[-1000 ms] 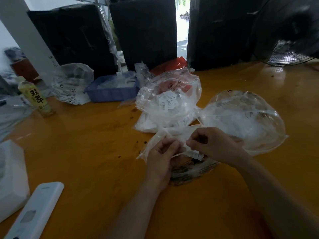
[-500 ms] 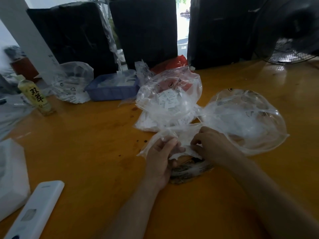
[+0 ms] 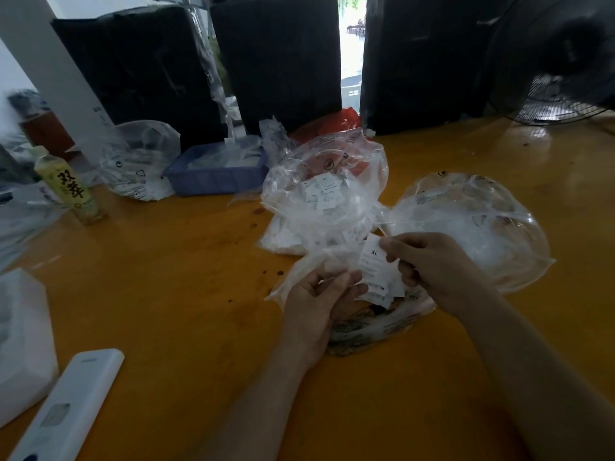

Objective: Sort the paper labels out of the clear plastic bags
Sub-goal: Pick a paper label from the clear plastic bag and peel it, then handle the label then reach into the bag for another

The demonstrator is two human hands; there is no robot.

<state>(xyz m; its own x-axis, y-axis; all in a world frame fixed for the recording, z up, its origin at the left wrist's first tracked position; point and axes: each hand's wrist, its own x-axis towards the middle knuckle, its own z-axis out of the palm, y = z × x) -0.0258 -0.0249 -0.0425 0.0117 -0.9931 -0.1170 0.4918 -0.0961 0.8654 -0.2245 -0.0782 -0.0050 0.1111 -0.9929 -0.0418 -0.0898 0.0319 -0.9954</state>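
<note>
Head view: right hand point(image 3: 436, 261) pinches a white paper label point(image 3: 374, 262) by its top right corner, thumb and forefinger closed on it; label is marked "XL", held above the table and angled toward the camera. Left hand point(image 3: 316, 301) grips the small clear plastic bag point(image 3: 311, 261) just left of the label, fingers curled around the crumpled film. Under the label a loose stack of more labels point(image 3: 382, 292) sits between both hands, on top of a flat printed bag point(image 3: 372, 324) lying on the orange wooden table point(image 3: 166, 294). Behind the hands, a large clear bag of labels point(image 3: 324, 191), labels visible through the film. To its right, touching it, a puffed clear bag point(image 3: 476, 224); contents hard to make out, probably more film. Far left: green drink bottle point(image 3: 68, 188) upright, another crumpled bag point(image 3: 139, 161), blue plastic tray point(image 3: 218, 168) just beside it. Near left: white remote-like device point(image 3: 66, 407) and a white box point(image 3: 23, 341). Fan point(image 3: 559, 61) at top right.
</note>
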